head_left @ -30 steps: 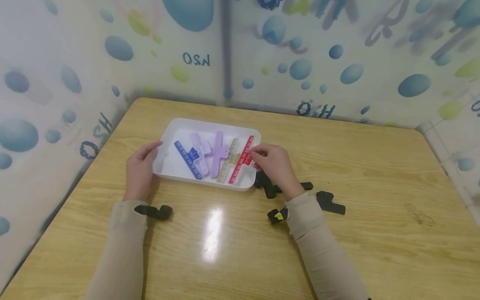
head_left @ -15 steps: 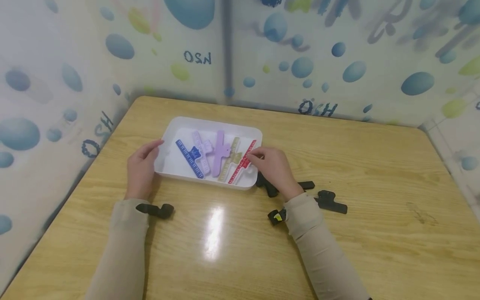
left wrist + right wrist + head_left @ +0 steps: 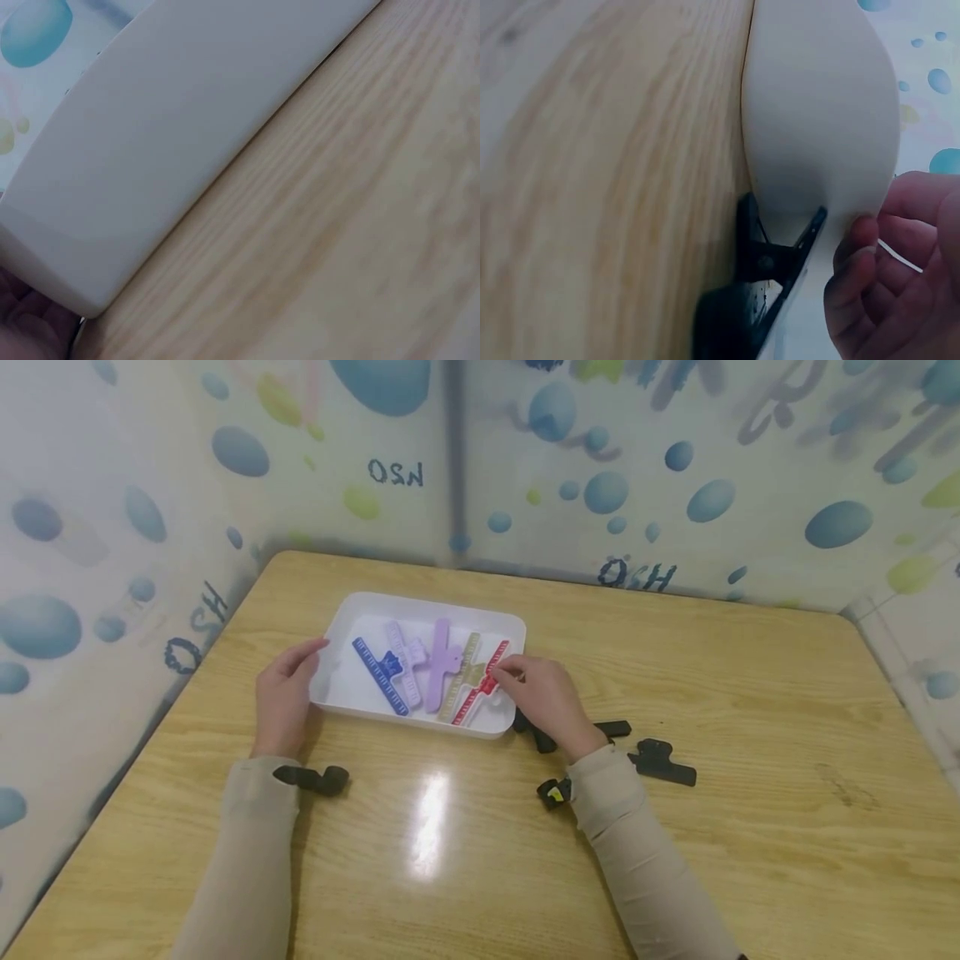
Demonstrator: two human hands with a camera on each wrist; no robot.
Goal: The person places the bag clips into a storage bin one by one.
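The red clip [image 3: 486,685] lies slanted in the right end of the white tray [image 3: 333,675], and on my head feed I see the right hand [image 3: 543,695] pinching it near its middle, thumb and fingertips drawn close together. I cannot tell whether it is lifted off the tray floor. Just beside it is the gold clip [image 3: 459,683]; further left come the purple clip [image 3: 438,668], the lilac clip [image 3: 403,664] and the blue clip [image 3: 381,678], tilted the opposite way from the red one.

The left hand [image 3: 283,697] holds the tray at its left end, thumb at the rim; my left wrist feed shows its fingers bent by the tray's outer corner.

Outside the tray, black clips [image 3: 663,762] lie near the right forearm, one just beside the tray wall in my right wrist feed. Beneath everything I have the wooden table [image 3: 765,693], backed by a bubble-patterned wall [image 3: 480,477].
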